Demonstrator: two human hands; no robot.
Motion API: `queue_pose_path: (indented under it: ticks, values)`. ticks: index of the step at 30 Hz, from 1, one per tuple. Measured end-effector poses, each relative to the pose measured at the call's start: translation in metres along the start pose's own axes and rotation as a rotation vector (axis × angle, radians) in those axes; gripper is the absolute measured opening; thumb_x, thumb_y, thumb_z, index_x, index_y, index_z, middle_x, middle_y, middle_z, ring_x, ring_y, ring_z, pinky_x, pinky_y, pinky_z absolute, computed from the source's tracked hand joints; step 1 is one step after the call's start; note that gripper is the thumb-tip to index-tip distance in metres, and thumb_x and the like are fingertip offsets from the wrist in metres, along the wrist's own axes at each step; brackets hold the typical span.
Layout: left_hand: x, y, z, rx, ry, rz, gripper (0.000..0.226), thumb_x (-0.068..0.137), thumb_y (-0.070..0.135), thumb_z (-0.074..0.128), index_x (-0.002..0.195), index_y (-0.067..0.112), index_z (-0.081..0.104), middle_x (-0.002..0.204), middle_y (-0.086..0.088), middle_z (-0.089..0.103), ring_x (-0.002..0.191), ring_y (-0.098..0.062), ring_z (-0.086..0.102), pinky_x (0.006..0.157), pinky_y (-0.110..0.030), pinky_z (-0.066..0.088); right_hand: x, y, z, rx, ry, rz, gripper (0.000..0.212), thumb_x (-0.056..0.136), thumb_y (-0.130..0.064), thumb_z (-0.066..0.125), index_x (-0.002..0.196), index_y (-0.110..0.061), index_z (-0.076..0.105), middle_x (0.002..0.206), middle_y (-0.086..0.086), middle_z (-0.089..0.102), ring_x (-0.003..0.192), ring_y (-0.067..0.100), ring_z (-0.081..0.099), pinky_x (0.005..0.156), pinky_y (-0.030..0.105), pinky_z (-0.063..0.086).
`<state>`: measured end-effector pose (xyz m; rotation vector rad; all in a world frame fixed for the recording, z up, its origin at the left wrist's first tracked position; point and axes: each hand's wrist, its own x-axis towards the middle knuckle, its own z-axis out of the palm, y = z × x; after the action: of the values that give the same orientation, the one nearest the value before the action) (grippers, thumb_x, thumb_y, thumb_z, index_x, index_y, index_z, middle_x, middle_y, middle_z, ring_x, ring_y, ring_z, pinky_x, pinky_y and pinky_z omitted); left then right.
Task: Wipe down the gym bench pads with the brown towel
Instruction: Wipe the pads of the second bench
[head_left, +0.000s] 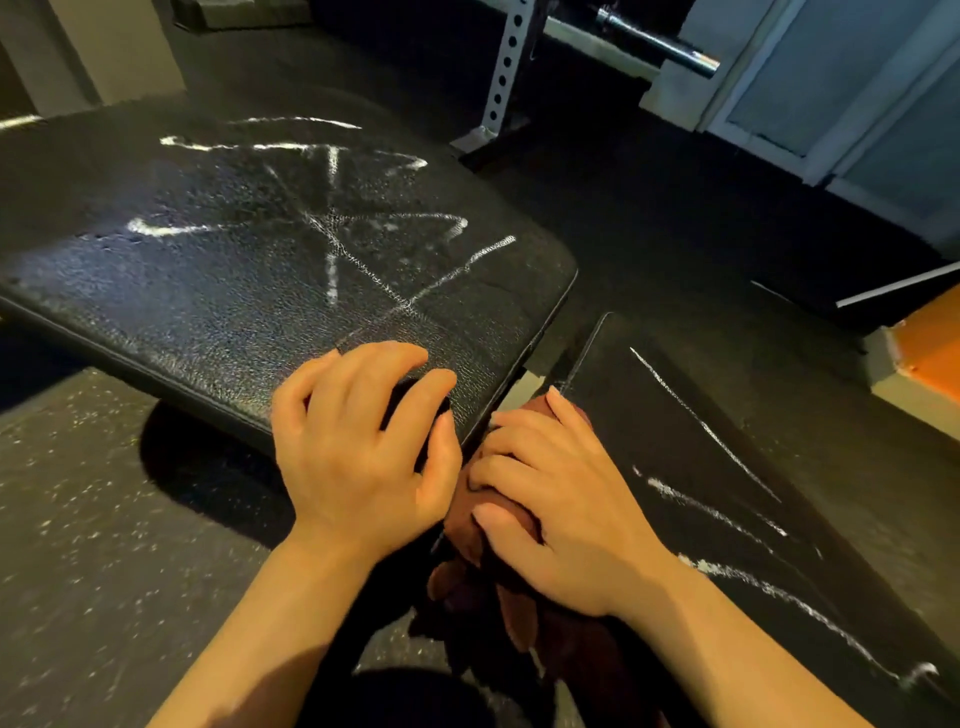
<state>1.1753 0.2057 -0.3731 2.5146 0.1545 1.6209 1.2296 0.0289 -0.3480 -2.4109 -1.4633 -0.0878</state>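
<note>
Two black bench pads fill the view, both streaked with white chalk lines. The larger pad (234, 270) lies to the left and the second pad (727, 493) runs down the right, with a narrow gap between them. The brown towel (498, 587) is bunched over that gap near the pads' close corners, and part of it hangs down below. My right hand (550, 499) grips the towel, fingers curled over its folds. My left hand (363, 441) rests on the near corner of the left pad, fingers bent over a dark bit of towel there.
Dark speckled rubber flooring (104, 519) surrounds the bench. A white perforated rack upright (506, 73) and a barbell end (670, 44) stand at the back. An orange-topped box (924, 358) sits at the right edge.
</note>
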Motion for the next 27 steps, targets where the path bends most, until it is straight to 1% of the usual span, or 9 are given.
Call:
queue_pose_path:
  ticks: [2,4,8,11,15,18,19,22,27]
  values:
    - [0.001,0.000,0.002,0.011,0.019,-0.004,0.024,0.089,0.023,0.056,0.091,0.015,0.078,0.103,-0.008,0.072,0.100,-0.024,0.061,0.093,-0.042,0.038,0.006,0.006,0.002,0.019,0.073,0.088,0.022,0.090,-0.036,0.048,0.091,-0.026,0.068,0.101,-0.015,0.060,0.128,0.010,0.046,0.122,0.047,0.008]
    - [0.001,0.000,0.004,0.023,0.034,-0.019,0.025,0.089,0.024,0.054,0.091,0.015,0.078,0.103,-0.008,0.072,0.102,-0.023,0.060,0.098,-0.040,0.035,0.014,0.017,0.002,0.048,0.143,0.231,0.030,0.091,-0.037,0.043,0.083,-0.026,0.069,0.102,-0.018,0.061,0.133,0.009,0.042,0.123,0.045,0.000]
    - [-0.001,0.000,0.007,0.019,0.056,-0.029,0.026,0.089,0.024,0.053,0.090,0.015,0.078,0.104,-0.008,0.071,0.101,-0.023,0.059,0.099,-0.039,0.033,0.040,0.046,-0.003,0.063,0.163,0.445,0.046,0.090,-0.038,0.033,0.070,-0.026,0.072,0.124,-0.010,0.064,0.146,0.013,0.025,0.116,0.023,-0.020]
    - [-0.001,0.000,0.008,0.011,0.083,-0.017,0.024,0.085,0.023,0.055,0.086,0.016,0.078,0.103,-0.005,0.070,0.096,-0.021,0.060,0.096,-0.038,0.034,0.050,0.059,-0.008,0.042,0.136,0.536,0.046,0.088,-0.037,0.032,0.078,-0.026,0.076,0.136,-0.007,0.058,0.148,0.012,0.018,0.111,0.019,-0.023]
    - [-0.001,-0.001,0.008,0.000,0.104,-0.016,0.025,0.085,0.023,0.054,0.082,0.016,0.078,0.097,-0.005,0.072,0.092,-0.021,0.061,0.089,-0.038,0.037,0.046,0.050,-0.004,0.000,0.250,0.585,0.042,0.091,-0.034,0.037,0.090,-0.026,0.078,0.136,-0.004,0.058,0.146,0.016,0.026,0.120,0.033,-0.008]
    - [-0.001,0.000,0.006,-0.009,0.098,-0.015,0.025,0.085,0.024,0.054,0.082,0.016,0.078,0.096,-0.005,0.073,0.092,-0.021,0.060,0.085,-0.040,0.038,0.020,0.029,0.004,0.043,0.368,0.414,0.032,0.095,-0.032,0.045,0.098,-0.027,0.076,0.131,-0.008,0.059,0.140,0.014,0.037,0.120,0.049,0.018]
    - [0.000,0.000,0.006,-0.010,0.090,-0.017,0.024,0.084,0.024,0.055,0.082,0.016,0.078,0.096,-0.005,0.073,0.092,-0.021,0.060,0.085,-0.041,0.039,0.010,0.020,0.007,0.074,0.358,0.350,0.031,0.096,-0.035,0.045,0.100,-0.030,0.075,0.128,-0.013,0.060,0.137,0.010,0.040,0.118,0.050,0.022]
    - [0.002,0.000,0.005,-0.008,0.071,-0.021,0.022,0.084,0.024,0.056,0.083,0.017,0.078,0.096,-0.005,0.073,0.092,-0.021,0.060,0.084,-0.042,0.041,-0.006,0.006,0.010,0.153,0.239,0.299,0.029,0.096,-0.045,0.044,0.105,-0.038,0.070,0.123,-0.031,0.052,0.141,0.004,0.032,0.119,0.040,0.012]
    - [0.001,0.000,0.005,0.000,0.063,-0.025,0.021,0.084,0.023,0.057,0.084,0.017,0.078,0.096,-0.005,0.072,0.095,-0.020,0.059,0.093,-0.040,0.035,0.013,0.030,0.002,0.064,0.209,0.306,0.031,0.100,-0.041,0.038,0.093,-0.030,0.066,0.110,-0.024,0.054,0.130,0.004,0.039,0.118,0.044,0.013]
